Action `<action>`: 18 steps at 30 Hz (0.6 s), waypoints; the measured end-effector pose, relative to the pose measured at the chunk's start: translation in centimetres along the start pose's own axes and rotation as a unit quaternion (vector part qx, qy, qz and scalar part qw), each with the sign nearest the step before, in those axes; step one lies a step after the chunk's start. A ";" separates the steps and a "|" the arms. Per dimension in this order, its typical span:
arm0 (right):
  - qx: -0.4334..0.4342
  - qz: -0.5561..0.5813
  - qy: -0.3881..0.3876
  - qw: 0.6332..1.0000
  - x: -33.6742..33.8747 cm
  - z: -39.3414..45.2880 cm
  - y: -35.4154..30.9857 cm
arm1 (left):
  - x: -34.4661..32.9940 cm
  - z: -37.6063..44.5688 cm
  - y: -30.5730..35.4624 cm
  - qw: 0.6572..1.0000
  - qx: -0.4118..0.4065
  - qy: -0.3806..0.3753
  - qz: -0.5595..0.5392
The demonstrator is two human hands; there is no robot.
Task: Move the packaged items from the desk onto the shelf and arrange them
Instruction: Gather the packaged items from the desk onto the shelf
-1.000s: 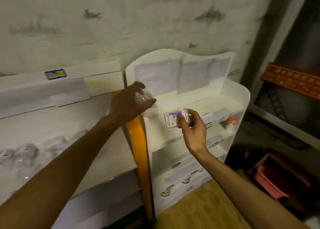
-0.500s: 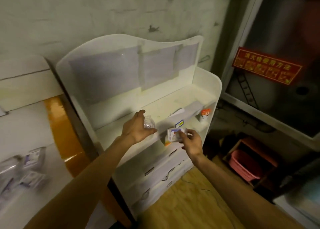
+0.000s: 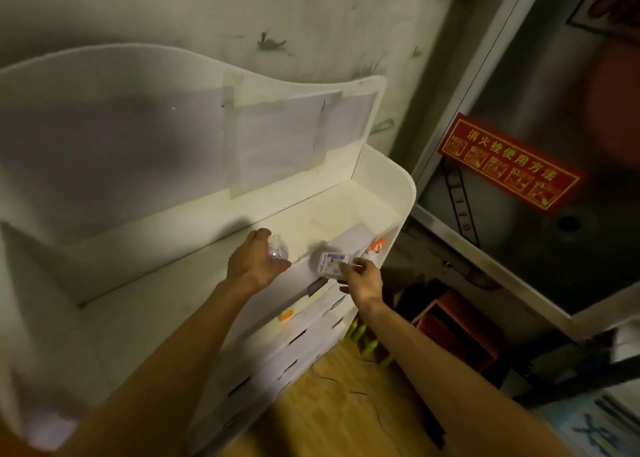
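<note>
Both hands reach over the top ledge of a white shelf [image 3: 398, 193] with a smooth, wavy-edged back panel. The left hand [image 3: 254, 264] curls its fingers and thumb round a small clear plastic package [image 3: 278, 251], crinkly and rounded, held above the ledge. The right hand [image 3: 363, 280] pinches a flat rectangular packet [image 3: 333, 264], clear-cased with a white, red and blue printed card, at the ledge's front edge. Taped paper sheets [image 3: 280, 141] cover the panel. A red sign [image 3: 509, 167] with yellow characters hangs on a metal door.
</note>
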State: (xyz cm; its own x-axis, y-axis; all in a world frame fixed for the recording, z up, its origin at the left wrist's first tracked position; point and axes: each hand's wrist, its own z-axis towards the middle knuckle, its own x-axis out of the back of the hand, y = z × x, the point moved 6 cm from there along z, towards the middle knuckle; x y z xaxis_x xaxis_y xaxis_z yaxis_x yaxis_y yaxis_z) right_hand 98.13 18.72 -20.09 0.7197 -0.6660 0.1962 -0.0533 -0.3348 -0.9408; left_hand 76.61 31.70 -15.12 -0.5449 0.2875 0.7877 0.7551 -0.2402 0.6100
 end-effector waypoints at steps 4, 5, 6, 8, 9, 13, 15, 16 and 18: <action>-0.020 0.036 0.030 0.999 2.2 5.4 -1.9 | -1.5 3.6 2.9 1.000 0.004 0.018 -0.013; -0.022 0.039 0.034 0.998 2.9 6.8 -2.1 | -2.2 4.2 3.7 1.000 0.000 0.015 0.005; -0.022 0.042 0.037 0.998 3.5 8.3 -2.3 | -2.8 4.9 4.4 1.000 -0.005 0.017 0.019; -0.027 0.052 0.042 0.997 4.7 11.3 -2.4 | -4.0 6.4 5.5 0.999 -0.008 0.025 0.032; -0.030 0.057 0.043 0.997 5.3 12.8 -2.4 | -4.6 7.0 5.9 0.999 -0.002 0.026 0.025; -0.007 0.012 0.052 0.999 7.0 19.4 -3.7 | -6.5 9.4 7.6 0.998 0.035 0.044 -0.004; 0.064 -0.105 0.057 0.991 7.0 21.7 -5.1 | -7.4 11.0 7.5 0.996 0.063 0.053 -0.020; 0.117 -0.181 0.059 0.975 6.7 22.3 -5.8 | -7.9 11.8 7.4 0.996 0.071 0.054 -0.021; 0.228 -0.301 0.065 0.924 6.2 23.3 -6.6 | -8.5 12.8 7.8 0.995 0.081 0.061 -0.020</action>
State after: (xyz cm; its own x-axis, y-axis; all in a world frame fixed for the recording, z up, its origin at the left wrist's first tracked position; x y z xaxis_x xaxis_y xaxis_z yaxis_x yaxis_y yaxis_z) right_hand 119.04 32.34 -19.10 0.4326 -0.5358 0.7251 0.6477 -0.3748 -0.6633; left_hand 91.82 39.26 -18.18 -0.6083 0.1774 0.7736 0.7753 -0.0755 0.6270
